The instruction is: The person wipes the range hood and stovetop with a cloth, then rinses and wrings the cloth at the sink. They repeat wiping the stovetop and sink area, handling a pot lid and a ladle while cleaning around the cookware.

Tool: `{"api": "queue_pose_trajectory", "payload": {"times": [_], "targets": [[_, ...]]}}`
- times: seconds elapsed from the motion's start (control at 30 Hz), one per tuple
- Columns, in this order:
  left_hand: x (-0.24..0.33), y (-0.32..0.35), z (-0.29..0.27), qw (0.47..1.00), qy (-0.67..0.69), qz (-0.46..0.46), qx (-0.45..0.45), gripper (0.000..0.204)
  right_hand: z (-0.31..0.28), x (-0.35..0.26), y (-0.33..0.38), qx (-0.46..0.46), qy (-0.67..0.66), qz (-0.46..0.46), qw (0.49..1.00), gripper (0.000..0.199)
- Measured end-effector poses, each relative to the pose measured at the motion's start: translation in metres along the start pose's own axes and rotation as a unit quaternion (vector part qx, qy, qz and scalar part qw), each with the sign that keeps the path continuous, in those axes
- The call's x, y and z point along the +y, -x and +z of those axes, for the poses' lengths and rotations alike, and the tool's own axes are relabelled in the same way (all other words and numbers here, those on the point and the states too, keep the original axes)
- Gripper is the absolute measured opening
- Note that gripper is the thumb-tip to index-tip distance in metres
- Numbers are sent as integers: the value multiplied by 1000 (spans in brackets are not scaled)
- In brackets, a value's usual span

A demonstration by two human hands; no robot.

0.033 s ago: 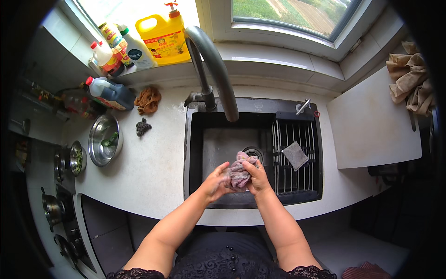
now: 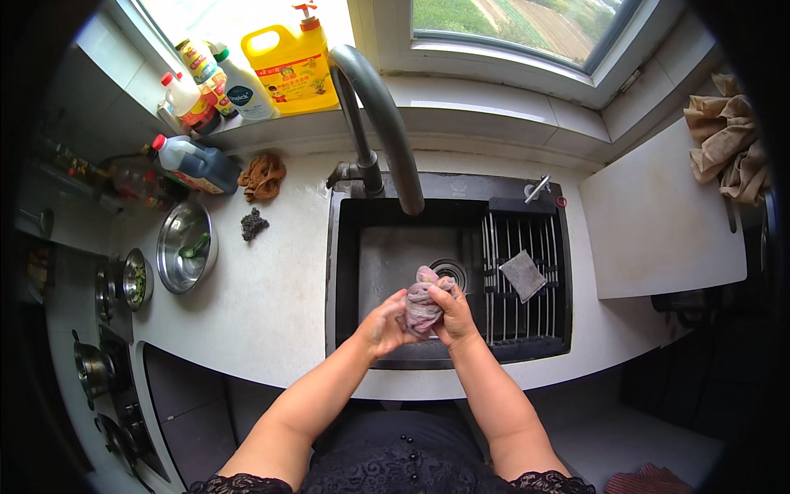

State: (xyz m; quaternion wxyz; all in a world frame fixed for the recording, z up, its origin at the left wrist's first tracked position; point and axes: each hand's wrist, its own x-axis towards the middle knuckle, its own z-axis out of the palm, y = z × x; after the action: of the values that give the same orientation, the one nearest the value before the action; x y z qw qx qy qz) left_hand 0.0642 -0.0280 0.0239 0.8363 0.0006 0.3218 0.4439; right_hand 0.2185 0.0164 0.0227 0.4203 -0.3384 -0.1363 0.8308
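A bunched, wet-looking pinkish-grey cloth [image 2: 423, 309] is squeezed between my two hands over the near part of the dark sink [image 2: 339, 272]. My left hand [image 2: 383, 326] presses on its left side, the fingers curling underneath and partly hidden. Around the right side wraps my right hand [image 2: 455, 319], its thumb on top of the folds. Just beyond the cloth lies the round drain [image 2: 448, 273]. The curved dark faucet [image 2: 401, 156] arches over the far side of the sink, and no water shows running from it.
Right in the sink, a rack [image 2: 527, 321] carries a grey scouring pad [image 2: 522, 276]. A cutting board [image 2: 658, 218] stands farther right. On the left counter are a steel bowl [image 2: 177, 276], a brown cloth [image 2: 262, 177] and a dark scrubber [image 2: 253, 224]. A yellow jug [image 2: 292, 78] occupies the sill.
My left hand's fingers, blurred and loose before, now close against the cloth. The cloth looks slightly more compact. My right hand keeps its grip.
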Motion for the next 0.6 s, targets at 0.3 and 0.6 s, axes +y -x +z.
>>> {"api": "queue_pose_trajectory", "payload": {"times": [0.3, 0.6], "targets": [[-14, -50, -18, 964, 181, 125, 147, 32, 8, 16, 17, 21, 543, -393, 742, 17], [-29, -58, -26, 981, 127, 75, 125, 28, 1, 60, -9, 221, 519, -415, 714, 9]]}}
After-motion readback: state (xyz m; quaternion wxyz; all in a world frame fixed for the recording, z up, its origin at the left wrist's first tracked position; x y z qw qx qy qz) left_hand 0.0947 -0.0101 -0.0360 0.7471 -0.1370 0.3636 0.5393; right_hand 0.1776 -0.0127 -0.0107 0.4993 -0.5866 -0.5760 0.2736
